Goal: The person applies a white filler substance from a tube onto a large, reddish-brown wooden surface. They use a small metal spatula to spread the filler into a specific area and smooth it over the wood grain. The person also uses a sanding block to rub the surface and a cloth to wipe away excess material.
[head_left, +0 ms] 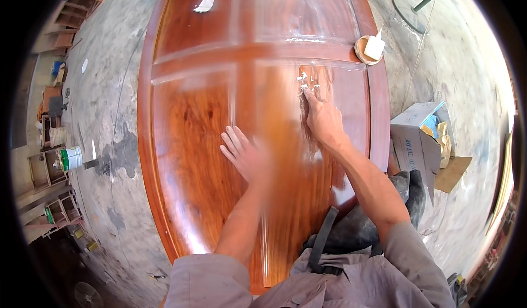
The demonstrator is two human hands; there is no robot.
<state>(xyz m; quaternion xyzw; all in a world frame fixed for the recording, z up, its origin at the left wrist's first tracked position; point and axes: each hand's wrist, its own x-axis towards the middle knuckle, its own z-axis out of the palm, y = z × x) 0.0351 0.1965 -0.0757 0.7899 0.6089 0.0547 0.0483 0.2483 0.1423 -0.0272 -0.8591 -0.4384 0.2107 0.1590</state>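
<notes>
A large glossy red-brown wooden tabletop [197, 143] with raised cross rails lies under me. My left hand [244, 153] rests flat on it, fingers apart, holding nothing. My right hand [323, 119] presses its fingers onto the wood just below several small white dabs of paste [307, 80]; a pale smeared streak runs down the panel under that hand. I cannot tell whether the right hand holds a small cloth or pad. A shallow wooden dish [366, 50] with a white lump in it sits on the rail at the upper right.
An open cardboard box [420, 138] with paper inside stands on the concrete floor to the right. A white bucket [71, 157] and wooden frames [52, 182] line the left side. A white scrap [204, 5] lies on the far panel. A pole on a round base [411, 6] stands at the upper right.
</notes>
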